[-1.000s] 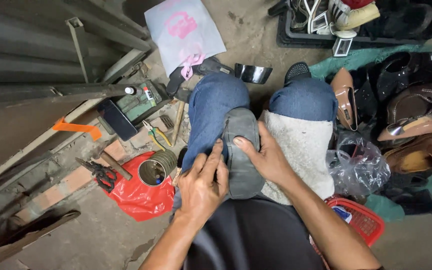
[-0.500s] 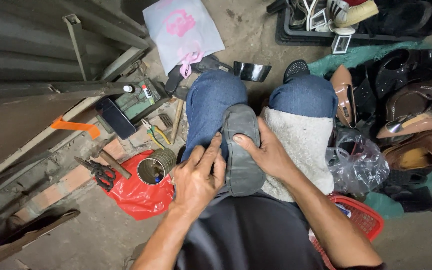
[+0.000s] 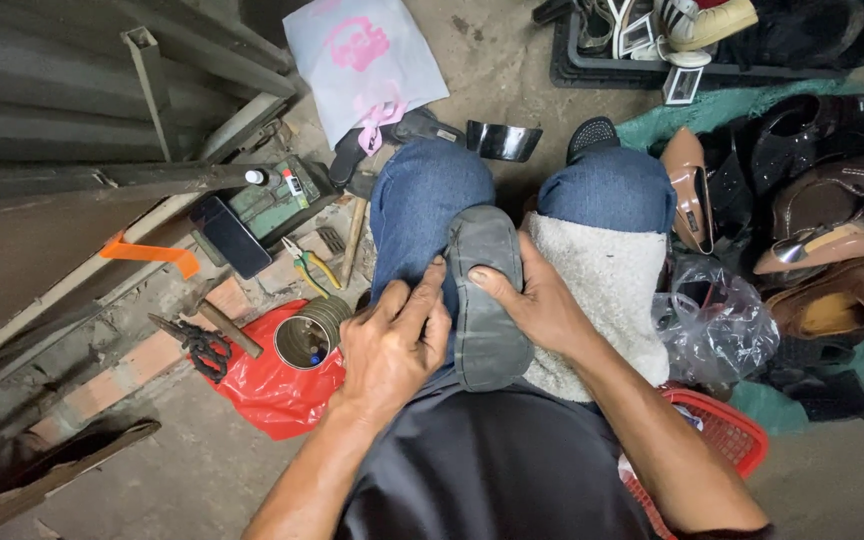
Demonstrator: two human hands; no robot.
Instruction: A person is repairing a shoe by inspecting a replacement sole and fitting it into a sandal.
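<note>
Bare concrete floor (image 3: 512, 70) carries a red plastic bag (image 3: 267, 385) with an open tin can (image 3: 307, 338) at left, pliers (image 3: 307, 265) and a dark phone (image 3: 232, 235) farther back, shoes (image 3: 822, 245) heaped at right, and a red basket (image 3: 722, 430) near right.

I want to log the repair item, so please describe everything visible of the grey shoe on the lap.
The shoe lies sole up between the knees, lengthwise, on the jeans and partly on a white fleecy cloth. Its sole looks like dull grey rubber, flat and worn; the upper is hidden. The left hand presses its left edge, and the right hand grips its right side with the thumb on the sole.
</note>
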